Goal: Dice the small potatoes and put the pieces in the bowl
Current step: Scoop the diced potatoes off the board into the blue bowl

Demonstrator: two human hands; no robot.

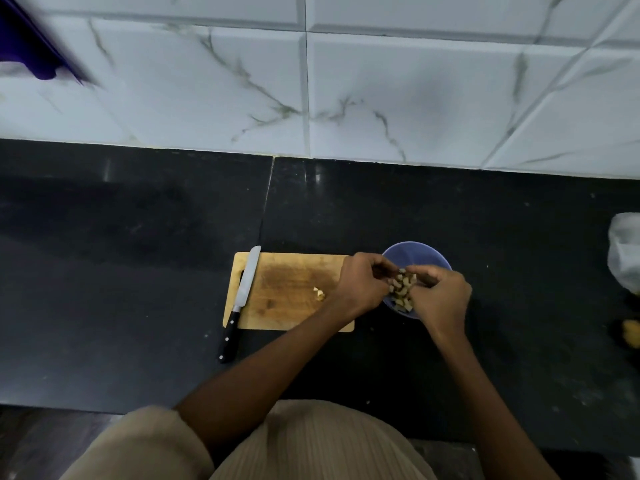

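Both hands are together over the bowl (417,252), which stands on the black counter (138,237) just beside the right end of the board (277,306).

Left hand (362,284): fingers curled in toward the palm above the bowl's left rim, knuckles up. Whether anything is pinched between them cannot be told.

Right hand (440,294): fingers curled too, thumb and fingertips meeting the left hand's fingertips over the bowl. Its grip cannot be read either.

Potato pieces (401,289): small, roughly cubic, pale yellow-cream on the cut faces with darker brown patches on some sides. They lie heaped in the gap between the two hands, inside the bowl; a few at the near edge look darker.

Bowl: blue-violet, round, its far inner wall bare.

Board: wooden, rectangular, a worn darker patch in the middle. A few pale scraps (319,293) lie on it near the left wrist, apart from the bowl.

Knife (242,299): lying along the board's left edge, blade on the wood pointing away from the person, black riveted handle overhanging onto the counter. Neither hand touches it.

Far right edge: a whitish bag (625,254), and nearer, a yellowish lump (631,332), too blurred to tell.

Behind: a marbled tile wall (381,81).
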